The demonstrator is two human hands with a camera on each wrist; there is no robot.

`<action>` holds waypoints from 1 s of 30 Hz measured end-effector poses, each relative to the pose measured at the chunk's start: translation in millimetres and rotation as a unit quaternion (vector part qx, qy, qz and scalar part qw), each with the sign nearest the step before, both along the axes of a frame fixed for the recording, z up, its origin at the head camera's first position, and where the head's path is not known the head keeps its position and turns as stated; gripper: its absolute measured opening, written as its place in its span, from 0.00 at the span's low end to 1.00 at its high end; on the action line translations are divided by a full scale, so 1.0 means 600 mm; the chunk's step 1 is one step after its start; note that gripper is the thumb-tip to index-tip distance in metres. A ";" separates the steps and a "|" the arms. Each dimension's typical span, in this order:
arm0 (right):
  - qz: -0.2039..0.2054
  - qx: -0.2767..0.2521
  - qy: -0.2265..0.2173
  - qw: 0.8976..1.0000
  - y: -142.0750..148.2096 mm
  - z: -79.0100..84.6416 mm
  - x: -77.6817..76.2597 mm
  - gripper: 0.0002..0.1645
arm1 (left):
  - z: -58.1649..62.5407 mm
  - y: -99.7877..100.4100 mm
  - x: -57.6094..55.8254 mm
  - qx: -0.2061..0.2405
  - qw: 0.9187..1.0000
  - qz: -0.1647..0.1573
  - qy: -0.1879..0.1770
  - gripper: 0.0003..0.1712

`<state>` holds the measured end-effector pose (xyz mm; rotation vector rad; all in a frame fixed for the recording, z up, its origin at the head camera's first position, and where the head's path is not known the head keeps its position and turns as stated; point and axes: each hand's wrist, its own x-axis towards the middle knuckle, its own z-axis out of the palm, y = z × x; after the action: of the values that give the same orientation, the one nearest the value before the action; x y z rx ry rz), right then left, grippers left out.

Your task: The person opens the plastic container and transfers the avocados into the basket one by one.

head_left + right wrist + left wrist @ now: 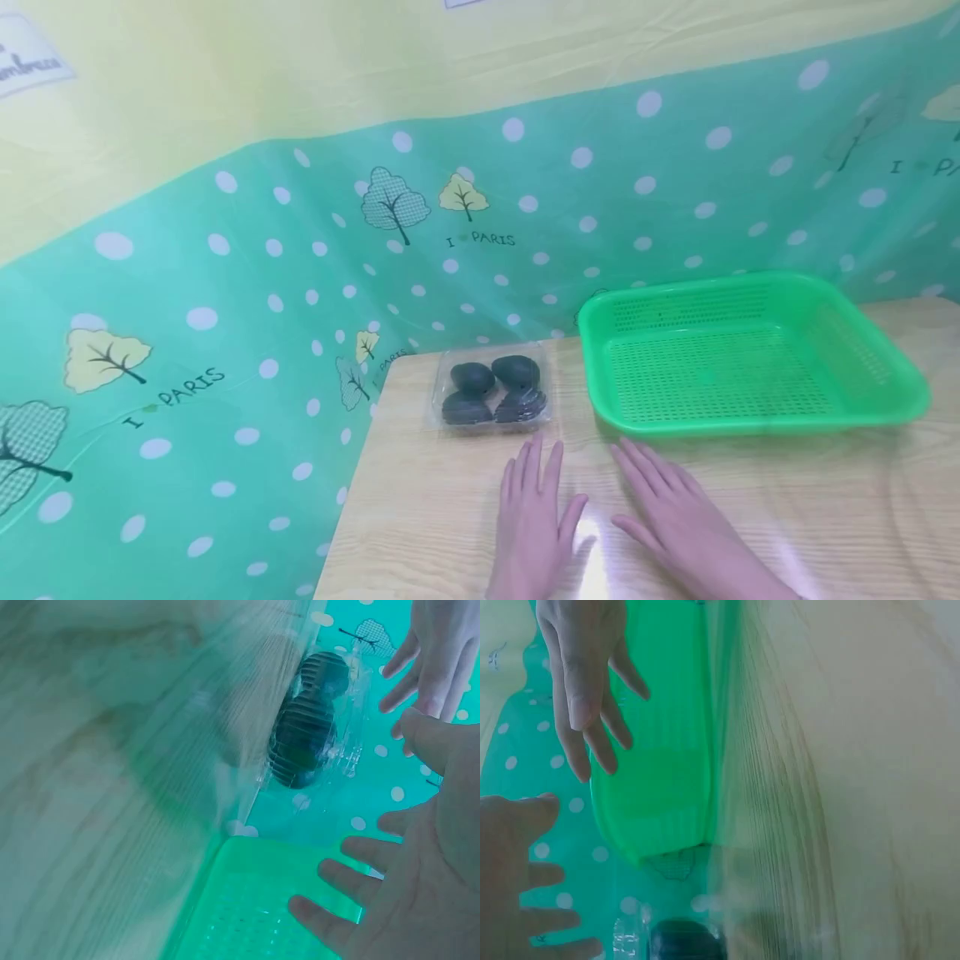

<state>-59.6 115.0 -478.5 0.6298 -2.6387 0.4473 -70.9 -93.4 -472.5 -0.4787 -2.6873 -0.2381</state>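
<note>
Both hands are held low at the front of the wooden table with their fingers straight, and neither holds anything. The left hand (531, 525) is just in front of a clear plastic box (438, 392). Inside that box sit several dark, rounded objects (516, 372), avocado-like in shape; ridges in the plastic blur some of them. Near the front rim of a green plastic basket (697, 429) is the right hand (678, 517), its thumb spread toward the left hand. Both wrist views also show the left hand (510, 877) and right hand (420, 870) with fingers spread.
The light wooden table (420, 483) has its left edge beside a hanging green cloth (225, 400) with white dots, printed trees and lettering. This cloth also hangs behind the box and basket. Slotted walls and a perforated floor show inside the basket.
</note>
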 end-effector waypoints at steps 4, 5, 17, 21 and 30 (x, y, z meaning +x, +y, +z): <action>0.009 -0.001 0.006 1.000 -0.010 0.006 -0.007 0.49 | 0.009 -0.007 -0.004 0.027 0.999 -0.002 0.017 0.35; 0.010 -0.002 0.004 1.000 -0.013 0.008 -0.009 0.49 | 0.011 -0.010 -0.005 0.034 0.999 -0.002 0.021 0.35; 0.040 -0.009 0.005 0.999 -0.042 0.027 -0.024 0.46 | 0.026 -0.057 -0.034 0.047 0.998 0.002 0.049 0.34; 0.053 -0.018 -0.004 0.998 -0.052 0.036 -0.031 0.47 | 0.027 -0.066 -0.043 0.058 0.997 0.005 0.046 0.34; 0.055 -0.051 -0.031 0.997 -0.071 0.041 -0.043 0.47 | 0.037 -0.079 -0.059 0.098 0.994 0.002 0.052 0.30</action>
<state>-85.4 72.3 -454.1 0.7414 -2.6276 0.6392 -106.6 -140.8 -450.6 -0.4141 -2.5316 -0.4571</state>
